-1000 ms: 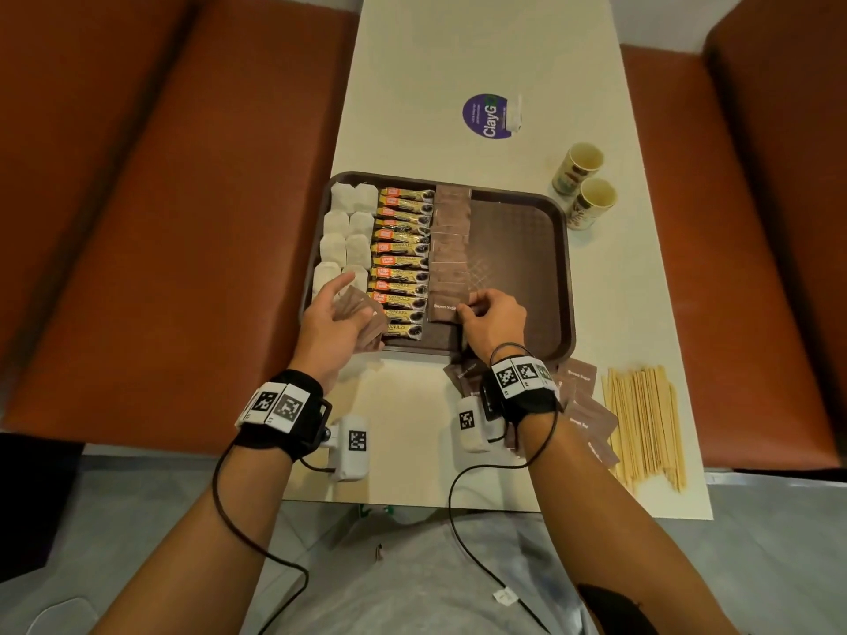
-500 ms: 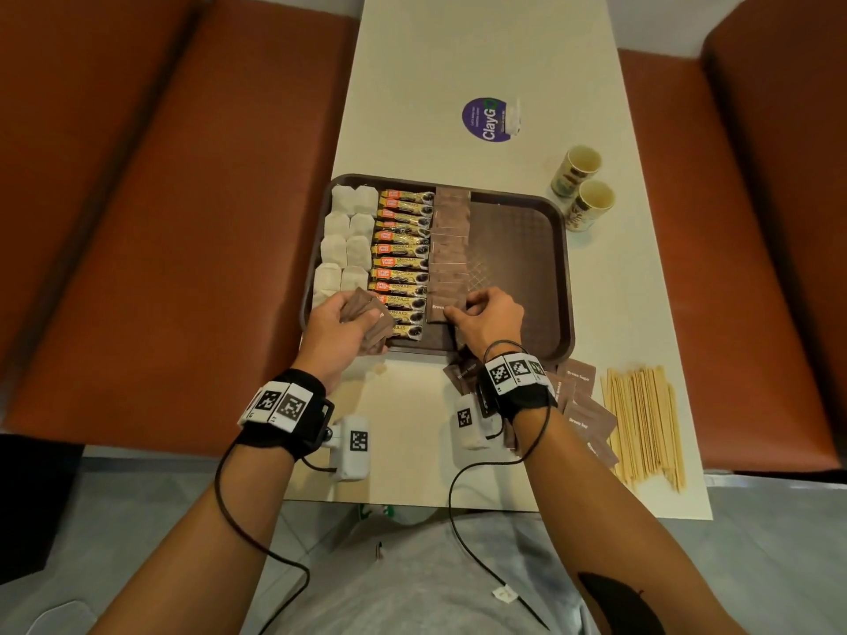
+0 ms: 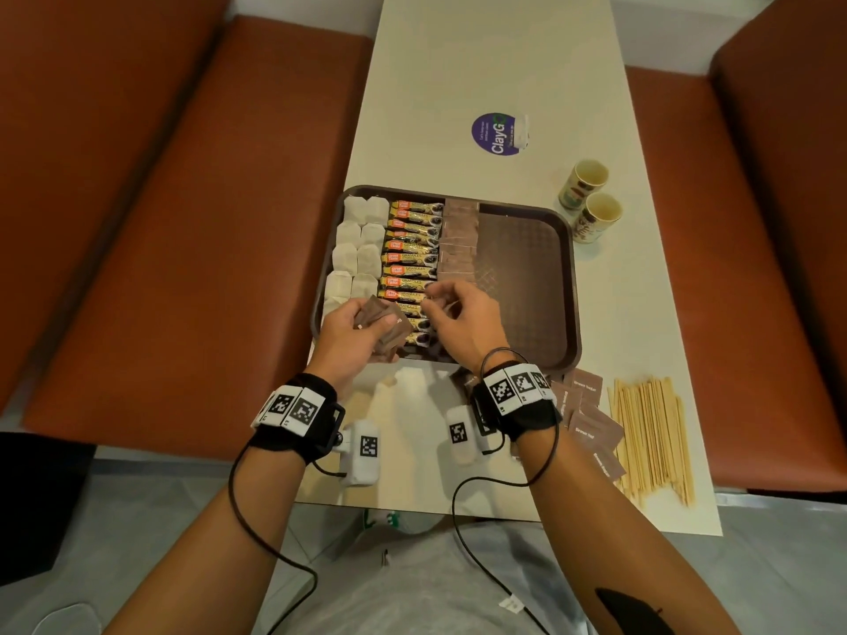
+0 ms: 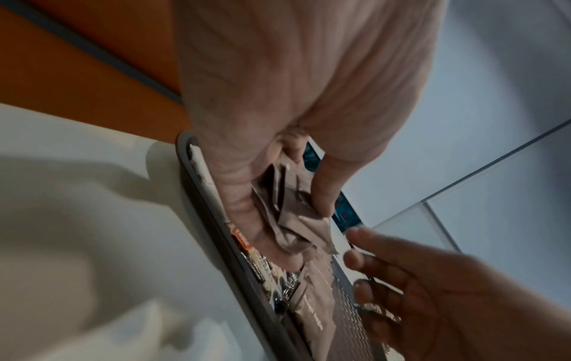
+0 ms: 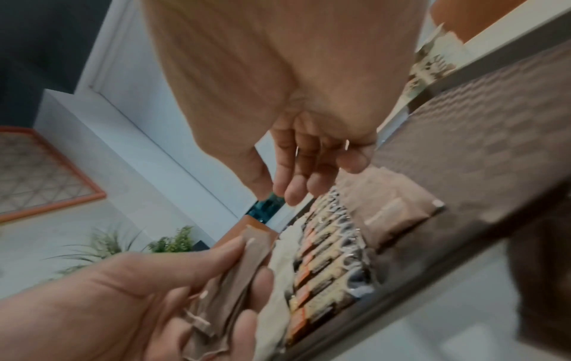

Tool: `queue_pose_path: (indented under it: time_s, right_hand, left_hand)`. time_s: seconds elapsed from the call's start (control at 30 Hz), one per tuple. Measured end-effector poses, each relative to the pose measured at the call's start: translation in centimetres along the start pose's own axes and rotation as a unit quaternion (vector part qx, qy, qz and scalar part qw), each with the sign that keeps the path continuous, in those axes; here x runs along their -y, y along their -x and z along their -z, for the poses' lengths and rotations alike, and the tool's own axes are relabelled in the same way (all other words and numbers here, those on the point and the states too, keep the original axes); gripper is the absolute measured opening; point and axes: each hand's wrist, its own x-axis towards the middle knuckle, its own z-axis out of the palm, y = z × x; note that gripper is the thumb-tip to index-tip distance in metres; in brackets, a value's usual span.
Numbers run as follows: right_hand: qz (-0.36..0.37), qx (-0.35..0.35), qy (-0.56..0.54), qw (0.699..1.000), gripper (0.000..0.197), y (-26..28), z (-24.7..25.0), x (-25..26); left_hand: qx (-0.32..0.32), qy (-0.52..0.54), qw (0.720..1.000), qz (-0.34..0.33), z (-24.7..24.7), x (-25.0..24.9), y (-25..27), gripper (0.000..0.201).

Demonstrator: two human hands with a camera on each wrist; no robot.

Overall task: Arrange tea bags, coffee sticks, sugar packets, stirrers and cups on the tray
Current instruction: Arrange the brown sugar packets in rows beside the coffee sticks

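Note:
A dark brown tray (image 3: 527, 286) holds white tea bags (image 3: 357, 249) on its left, a column of coffee sticks (image 3: 412, 245) and a column of brown sugar packets (image 3: 458, 240). My left hand (image 3: 366, 320) grips a bunch of brown sugar packets (image 4: 296, 219) over the tray's near left corner. Just right of that bunch hovers my right hand (image 3: 433, 304), fingers relaxed and holding nothing, as the right wrist view (image 5: 287, 188) confirms. Two paper cups (image 3: 591, 194) stand on the table beyond the tray's far right corner. Wooden stirrers (image 3: 651, 437) lie at the near right.
More loose sugar packets (image 3: 591, 428) lie on the table between my right wrist and the stirrers. A round purple sticker (image 3: 499, 132) sits on the white table (image 3: 458, 61) beyond the tray. Orange bench seats (image 3: 183, 222) flank the table on both sides.
My right hand has lifted off the near end of the sugar column and moved left toward the bunch in my left hand. The left hand has edged up over the tray.

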Motion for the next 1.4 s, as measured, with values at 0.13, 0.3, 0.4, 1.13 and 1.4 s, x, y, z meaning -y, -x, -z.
queue_pose_path:
  time_s: [0.13, 0.3, 0.4, 1.13, 1.4]
  right_hand:
    - [0.034, 0.070, 0.044, 0.996, 0.010, -0.1, -1.2, 1.3]
    - [0.030, 0.091, 0.017, 0.995, 0.005, -0.1, -1.6, 1.7]
    - [0.039, 0.083, 0.018, 0.996, 0.007, -0.4, -1.8, 2.0]
    - [-0.009, 0.077, -0.061, 0.995, 0.008, 0.4, -4.8, 2.7]
    - [-0.010, 0.024, -0.086, 0.996, 0.009, -0.6, -2.4, 2.0]
  left_hand:
    - [0.000, 0.008, 1.000, -0.008, 0.1, -0.2, 0.4, 0.024]
    - [-0.005, 0.033, 0.999, 0.003, 0.6, -0.2, 0.8, 0.027]
    - [0.007, 0.027, 1.000, 0.006, 0.8, -0.2, 0.9, 0.023]
    - [-0.111, 0.096, 0.989, -0.031, 2.9, 0.5, 0.6, 0.011]
    - [-0.010, 0.038, 0.999, 0.018, 1.8, 0.3, 1.2, 0.023]
